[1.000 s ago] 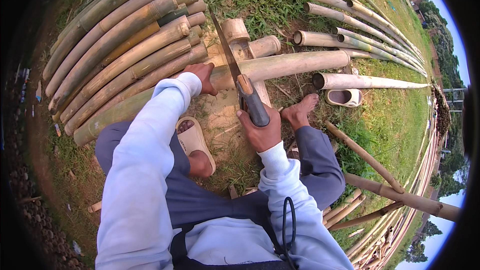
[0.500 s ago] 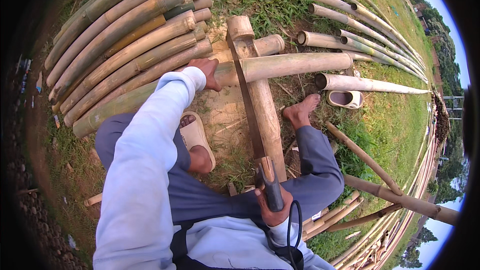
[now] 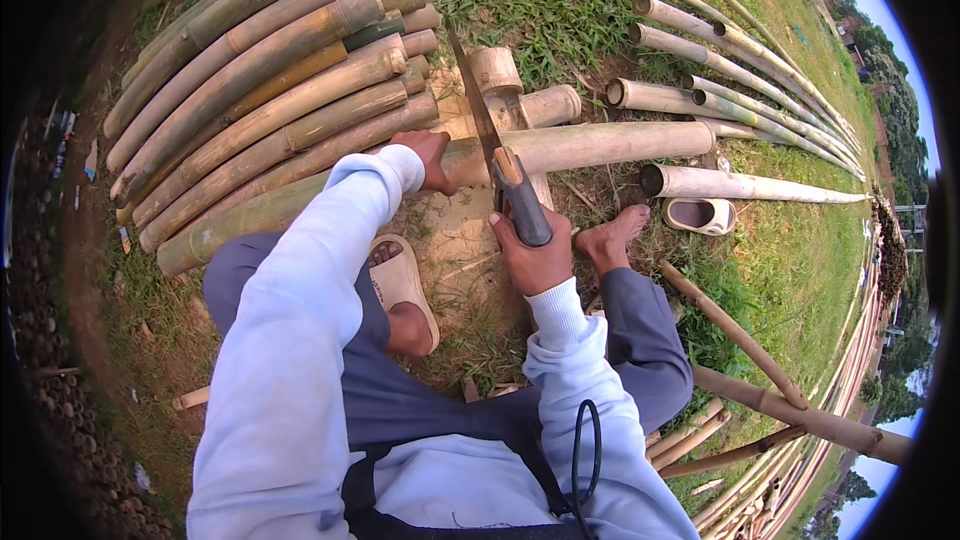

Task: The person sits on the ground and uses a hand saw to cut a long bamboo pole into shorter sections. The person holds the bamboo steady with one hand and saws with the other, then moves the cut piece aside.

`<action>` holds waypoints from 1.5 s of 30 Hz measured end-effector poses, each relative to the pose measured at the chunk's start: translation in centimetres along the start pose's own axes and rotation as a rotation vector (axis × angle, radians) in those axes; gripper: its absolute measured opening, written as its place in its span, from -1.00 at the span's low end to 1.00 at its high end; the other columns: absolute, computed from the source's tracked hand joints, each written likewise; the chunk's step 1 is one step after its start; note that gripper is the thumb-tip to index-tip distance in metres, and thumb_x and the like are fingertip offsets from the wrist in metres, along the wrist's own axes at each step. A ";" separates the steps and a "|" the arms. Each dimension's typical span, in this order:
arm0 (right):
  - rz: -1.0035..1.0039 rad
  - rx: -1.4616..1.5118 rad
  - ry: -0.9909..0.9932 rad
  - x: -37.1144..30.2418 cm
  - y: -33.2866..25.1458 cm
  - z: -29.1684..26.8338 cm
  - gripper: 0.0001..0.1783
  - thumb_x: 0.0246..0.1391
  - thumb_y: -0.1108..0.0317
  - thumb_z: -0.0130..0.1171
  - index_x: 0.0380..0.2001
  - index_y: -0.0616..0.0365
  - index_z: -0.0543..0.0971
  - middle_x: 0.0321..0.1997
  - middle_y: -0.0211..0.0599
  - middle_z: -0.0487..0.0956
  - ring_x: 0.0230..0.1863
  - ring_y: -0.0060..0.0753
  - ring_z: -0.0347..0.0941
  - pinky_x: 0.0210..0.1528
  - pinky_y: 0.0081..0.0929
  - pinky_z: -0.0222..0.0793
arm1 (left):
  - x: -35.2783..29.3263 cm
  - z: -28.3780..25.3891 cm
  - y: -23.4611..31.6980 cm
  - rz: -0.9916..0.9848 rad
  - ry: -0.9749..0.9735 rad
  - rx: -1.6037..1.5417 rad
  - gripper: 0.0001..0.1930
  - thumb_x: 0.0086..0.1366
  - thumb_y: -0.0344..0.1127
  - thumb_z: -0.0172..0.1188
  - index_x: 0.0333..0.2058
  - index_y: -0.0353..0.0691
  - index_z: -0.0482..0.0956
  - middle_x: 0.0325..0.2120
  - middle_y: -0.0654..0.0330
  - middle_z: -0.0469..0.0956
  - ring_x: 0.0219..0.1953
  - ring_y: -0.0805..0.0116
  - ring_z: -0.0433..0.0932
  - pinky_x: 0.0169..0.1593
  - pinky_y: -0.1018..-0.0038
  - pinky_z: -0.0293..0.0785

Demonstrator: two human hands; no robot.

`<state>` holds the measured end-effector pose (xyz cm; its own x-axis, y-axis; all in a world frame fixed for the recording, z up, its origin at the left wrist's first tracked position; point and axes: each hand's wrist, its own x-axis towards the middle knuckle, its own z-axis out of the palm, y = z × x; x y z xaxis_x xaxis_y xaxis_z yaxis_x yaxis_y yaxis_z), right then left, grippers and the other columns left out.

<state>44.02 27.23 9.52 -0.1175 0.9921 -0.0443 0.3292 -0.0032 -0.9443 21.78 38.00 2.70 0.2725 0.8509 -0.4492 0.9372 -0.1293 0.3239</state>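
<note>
Swinging back down onto the work, the right hand [image 3: 535,260] is closed around the dark handle of a long-bladed chopping knife [image 3: 500,165], its blade laid across the pale bamboo pole [image 3: 600,145] that rests crosswise on a short bamboo block [image 3: 497,75]; half a second ago the same hand was drawn far back toward the waist with the knife clear of the pole, and a second ago it stood about where it stands now, so the pictures catch one full stroke of repeated chopping or splitting at the same spot; the left hand [image 3: 432,160] has not shifted, clasping the pole just left of the blade to steady it. One foot wears a cream sandal [image 3: 398,285]; the other foot [image 3: 615,238] is bare beside the pole, its matching sandal [image 3: 700,215] lying apart on the grass; stacked greenish bamboo poles [image 3: 260,90] lie to the left. Whether the edge has bitten into the pole or only touches it cannot be told; the cut itself is hidden behind the blade; the left palm is masked by the sleeve cuff; far pole ends run out of view at the bent rim.
</note>
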 end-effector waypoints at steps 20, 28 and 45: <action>0.013 -0.012 0.030 -1.1 1.7 -0.1 -0.76 0.12 0.37 0.42 -0.41 0.33 0.58 -0.60 -0.39 0.49 -0.51 -0.61 0.34 -0.40 -0.44 0.34 | -19.0 1.2 1.2 0.221 -0.385 1.038 -0.46 0.53 -0.18 -0.13 0.38 -0.28 0.31 0.03 -0.03 0.62 0.01 0.06 0.62 0.17 -0.05 0.36; 0.037 0.024 -0.009 -1.2 1.0 -0.5 -0.72 0.13 0.33 0.46 -0.43 0.28 0.57 -0.57 -0.48 0.48 -0.50 -0.65 0.31 -0.42 -0.50 0.31 | -14.9 -3.5 5.0 0.270 -0.227 0.216 -0.39 0.19 -0.11 0.38 0.16 -0.24 0.44 -0.03 -0.08 0.60 -0.04 -0.14 0.64 0.03 0.06 0.57; 0.015 -0.005 0.010 -3.3 2.5 0.2 -0.77 0.17 0.40 0.40 -0.19 0.31 0.61 -0.44 -0.30 0.59 -0.40 -0.57 0.47 -0.29 -0.47 0.42 | -2.5 1.7 1.2 -0.067 0.157 0.061 -0.24 -0.01 0.11 0.49 0.00 -0.36 0.48 -0.15 -0.16 0.66 -0.07 -0.11 0.68 0.02 0.13 0.61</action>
<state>45.05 23.94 7.22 -0.1031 0.9931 -0.0555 0.3358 -0.0178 -0.9418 22.58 34.80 2.77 0.1760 0.9270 -0.3311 0.9650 -0.0960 0.2442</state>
